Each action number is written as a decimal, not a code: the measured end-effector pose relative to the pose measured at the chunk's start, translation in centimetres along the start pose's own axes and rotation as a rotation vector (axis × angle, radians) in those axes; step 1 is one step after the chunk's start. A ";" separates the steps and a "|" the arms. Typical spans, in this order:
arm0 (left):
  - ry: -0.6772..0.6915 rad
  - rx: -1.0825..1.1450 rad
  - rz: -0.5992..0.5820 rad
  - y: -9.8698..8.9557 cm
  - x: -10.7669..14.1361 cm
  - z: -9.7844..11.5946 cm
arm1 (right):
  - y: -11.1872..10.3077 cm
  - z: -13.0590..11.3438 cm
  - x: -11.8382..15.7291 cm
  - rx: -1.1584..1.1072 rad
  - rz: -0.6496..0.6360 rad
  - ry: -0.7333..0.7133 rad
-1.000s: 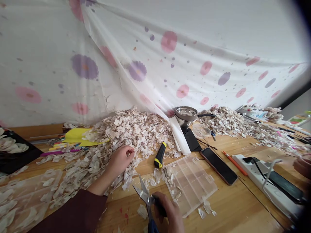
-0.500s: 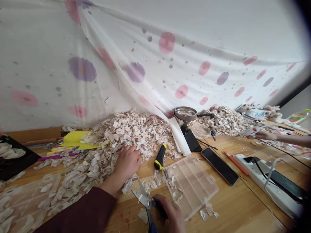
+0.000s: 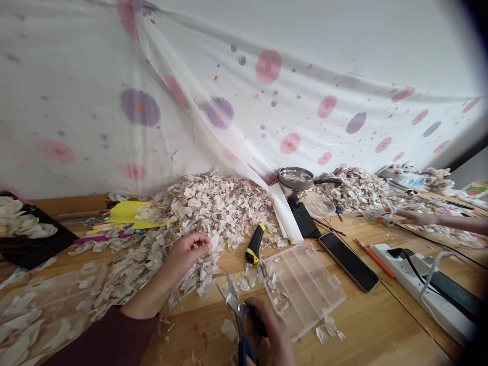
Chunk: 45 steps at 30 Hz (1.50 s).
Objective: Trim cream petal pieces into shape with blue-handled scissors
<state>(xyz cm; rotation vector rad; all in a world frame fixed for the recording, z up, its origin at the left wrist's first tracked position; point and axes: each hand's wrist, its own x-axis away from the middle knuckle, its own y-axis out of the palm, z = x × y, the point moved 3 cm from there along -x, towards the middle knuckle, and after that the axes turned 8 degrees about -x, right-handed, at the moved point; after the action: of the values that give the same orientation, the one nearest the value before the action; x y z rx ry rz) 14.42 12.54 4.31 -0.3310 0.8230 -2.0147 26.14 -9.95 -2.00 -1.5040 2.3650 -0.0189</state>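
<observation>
My left hand (image 3: 187,254) is at the front of a large heap of pale, papery dried petals (image 3: 224,201), its thumb and fingertips pinched together. A whitish petal (image 3: 214,242) shows at those fingertips and appears to be held. My right hand (image 3: 270,330) grips a pair of scissors (image 3: 239,308) by dark blue handles. The scissor blades are parted and point up and left, over the wooden table. Beyond them lies a black-and-yellow utility knife (image 3: 254,244), close to the heap's right edge.
A clear compartment box (image 3: 305,292) lies right of the scissors, then a phone (image 3: 348,262), orange pen (image 3: 375,258) and white power strip (image 3: 409,284). Metal bowls (image 3: 295,178) stand behind. At right, another person's hand (image 3: 415,217) is by a glue gun (image 3: 377,212). Petals cover a plastic sheet (image 3: 70,284) at left.
My left hand has drawn back slightly left from the heap, its fingers now pinched around a petal. The scissors stay in my right hand. The view has turned a little left.
</observation>
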 end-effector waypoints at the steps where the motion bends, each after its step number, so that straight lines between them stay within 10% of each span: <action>1: -0.075 0.146 -0.033 -0.3 0.9 0.0 | 0.1 -0.2 0.1 -0.019 0.029 0.015; 7: -0.367 0.802 -0.187 -0.8 6.0 0.0 | 0.8 -0.9 -1.6 -0.351 0.129 0.189; 16: -0.390 0.837 -0.274 -0.9 7.7 -0.4 | 4.4 -5.3 -7.8 -0.648 0.188 0.403; 25: -0.337 0.768 -0.353 0.1 9.3 -2.5 | 7.7 -4.3 -7.4 -0.559 0.092 0.402; 38: -0.342 0.718 -0.293 -0.7 9.0 -3.5 | 6.5 -2.9 -7.4 -0.476 0.137 0.355; 45: -0.343 0.742 -0.022 -0.1 9.3 -3.3 | 6.9 -3.4 -7.0 -0.517 0.074 0.356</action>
<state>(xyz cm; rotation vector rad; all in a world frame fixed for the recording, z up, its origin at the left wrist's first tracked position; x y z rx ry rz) 7.50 6.28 1.21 -0.2391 -0.1579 -2.0491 21.79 -1.25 1.80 -1.7515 2.8643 0.4039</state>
